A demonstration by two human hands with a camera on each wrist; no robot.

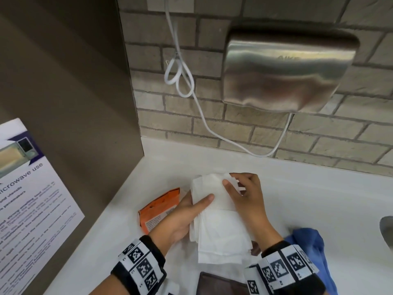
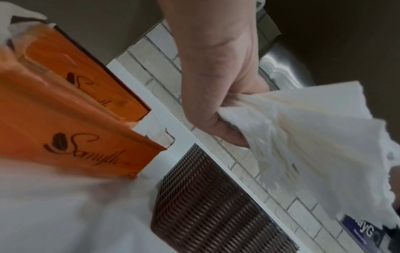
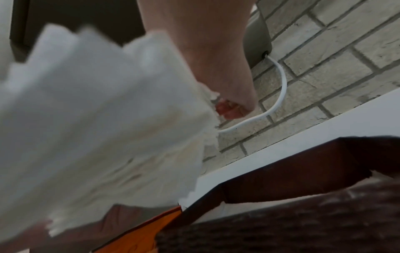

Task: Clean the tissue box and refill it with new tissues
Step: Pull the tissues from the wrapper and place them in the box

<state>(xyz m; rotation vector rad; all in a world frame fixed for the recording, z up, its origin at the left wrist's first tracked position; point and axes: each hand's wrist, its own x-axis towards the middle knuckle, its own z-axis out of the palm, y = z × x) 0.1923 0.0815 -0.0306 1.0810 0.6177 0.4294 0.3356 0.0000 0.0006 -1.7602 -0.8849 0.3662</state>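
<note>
A stack of folded white tissues (image 1: 219,218) is held above the white counter between both hands. My left hand (image 1: 197,207) grips its left edge, thumb on top and fingers underneath. My right hand (image 1: 234,184) pinches the far right corner. The left wrist view shows the left hand (image 2: 216,106) clenching the tissues (image 2: 303,137). In the right wrist view the tissues (image 3: 97,128) are blurred and fill the left side. The brown woven tissue box (image 1: 221,284) lies open just below the stack, its weave seen as the box (image 2: 205,205) and its open inside as the box (image 3: 303,188).
An orange tissue package (image 1: 157,207), torn open, lies left of the hands. A blue cloth (image 1: 314,248) sits at the right, near a sink edge (image 1: 387,231). On the brick wall hangs a steel hand dryer (image 1: 287,69) with a white cord (image 1: 180,77). A printed sign (image 1: 32,199) is at the left.
</note>
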